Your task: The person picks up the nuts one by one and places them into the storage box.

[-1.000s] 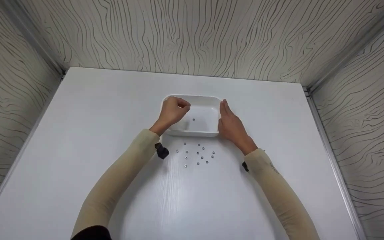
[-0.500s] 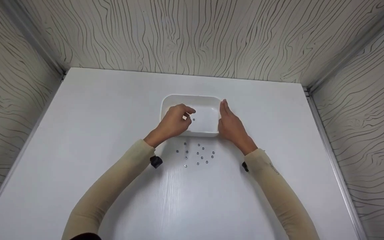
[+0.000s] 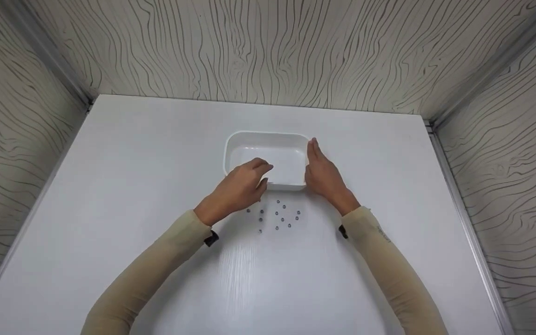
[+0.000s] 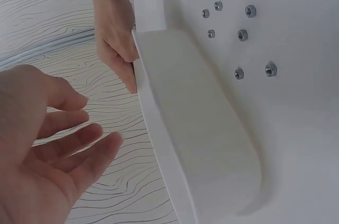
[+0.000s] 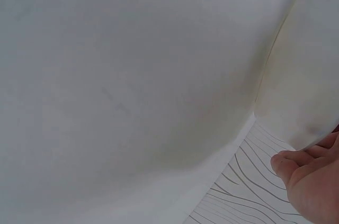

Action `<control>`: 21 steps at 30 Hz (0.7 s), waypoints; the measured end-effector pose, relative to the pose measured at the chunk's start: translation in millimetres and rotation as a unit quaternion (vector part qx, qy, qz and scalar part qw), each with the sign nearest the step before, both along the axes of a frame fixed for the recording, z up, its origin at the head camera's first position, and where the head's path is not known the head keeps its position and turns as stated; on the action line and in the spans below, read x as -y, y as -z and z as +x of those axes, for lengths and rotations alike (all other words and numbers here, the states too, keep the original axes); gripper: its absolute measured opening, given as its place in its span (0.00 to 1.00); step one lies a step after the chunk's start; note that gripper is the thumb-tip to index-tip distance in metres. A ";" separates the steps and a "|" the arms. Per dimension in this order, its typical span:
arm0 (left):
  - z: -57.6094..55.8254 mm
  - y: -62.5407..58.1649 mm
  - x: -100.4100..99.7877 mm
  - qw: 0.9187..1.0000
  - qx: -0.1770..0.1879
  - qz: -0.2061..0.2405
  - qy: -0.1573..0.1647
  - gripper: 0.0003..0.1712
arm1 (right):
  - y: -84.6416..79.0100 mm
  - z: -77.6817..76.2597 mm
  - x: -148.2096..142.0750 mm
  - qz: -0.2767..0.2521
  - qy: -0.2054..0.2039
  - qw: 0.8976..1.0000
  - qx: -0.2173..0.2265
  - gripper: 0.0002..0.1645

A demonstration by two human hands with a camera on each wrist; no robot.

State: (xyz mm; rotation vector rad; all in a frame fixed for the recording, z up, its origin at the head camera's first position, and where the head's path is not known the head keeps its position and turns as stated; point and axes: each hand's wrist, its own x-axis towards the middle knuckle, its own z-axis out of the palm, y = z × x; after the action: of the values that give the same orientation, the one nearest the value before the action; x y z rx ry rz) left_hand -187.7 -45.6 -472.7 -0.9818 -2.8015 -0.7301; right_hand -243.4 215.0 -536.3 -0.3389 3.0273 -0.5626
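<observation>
A white rectangular tray [image 3: 286, 187] stands on the table in the head view, and the left wrist view shows its outer wall [image 4: 196, 107]. My left hand [image 3: 244, 184] hangs over the tray's front rim, its fingers [image 4: 98, 155] loosely bent, apart and holding nothing. My right hand [image 3: 326, 179] rests against the tray's right side, with straight fingers along the wall; the right wrist view has those fingers [image 5: 312, 155] at the tray's side. Several small metal hex nuts [image 3: 282, 219] lie scattered in front of the tray, seen closer as nuts [image 4: 242, 35] in the left wrist view.
The white table [image 3: 268, 288] carries the tray and nuts. Wood-grain panels [image 3: 268, 51] rise behind and at both sides, with metal rails [image 3: 470, 232] along the side edges. Both forearms, in beige sleeves [image 3: 156, 260], reach in from the front.
My left hand has moved from over the tray's left back part toward the front rim, its fingers spreading apart. It now covers the nut seen inside the tray earlier. My right hand stays put.
</observation>
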 end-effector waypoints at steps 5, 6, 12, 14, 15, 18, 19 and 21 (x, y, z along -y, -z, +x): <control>9.3 5.8 9.9 0.999 -0.031 -0.019 0.000 0.21 | -0.5 0.5 0.5 -0.001 0.007 1.000 0.005 0.39; 11.2 7.6 12.3 0.999 -0.039 -0.021 0.000 0.22 | -0.6 0.6 0.7 -0.002 0.008 1.000 0.006 0.39; 24.2 16.9 24.2 0.996 -0.079 -0.037 -0.014 0.23 | -0.7 1.0 2.0 -0.003 0.010 1.000 0.009 0.40; 28.5 19.5 26.2 0.996 -0.080 -0.042 -0.018 0.23 | -0.7 0.9 2.1 -0.003 0.007 1.000 0.005 0.40; 30.7 20.5 26.9 0.996 -0.078 -0.045 -0.019 0.23 | -0.8 0.9 2.2 -0.003 0.005 1.000 0.003 0.40; 36.8 23.9 28.0 0.995 -0.080 -0.051 -0.013 0.23 | -1.3 1.0 1.9 -0.003 -0.001 1.000 0.001 0.40; 38.2 25.6 28.1 0.995 -0.087 -0.053 -0.010 0.23 | -1.7 1.1 1.8 -0.004 0.000 1.000 0.000 0.40; 41.1 29.1 28.3 0.993 -0.105 -0.060 -0.005 0.21 | -2.3 0.8 1.3 -0.005 0.001 1.000 0.000 0.39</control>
State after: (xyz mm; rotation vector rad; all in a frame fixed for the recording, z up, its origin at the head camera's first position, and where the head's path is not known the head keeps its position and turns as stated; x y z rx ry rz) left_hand -146.6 -73.9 -501.8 -0.9976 -2.6897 -0.4341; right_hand -242.6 213.6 -534.1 -0.3354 3.0268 -0.5794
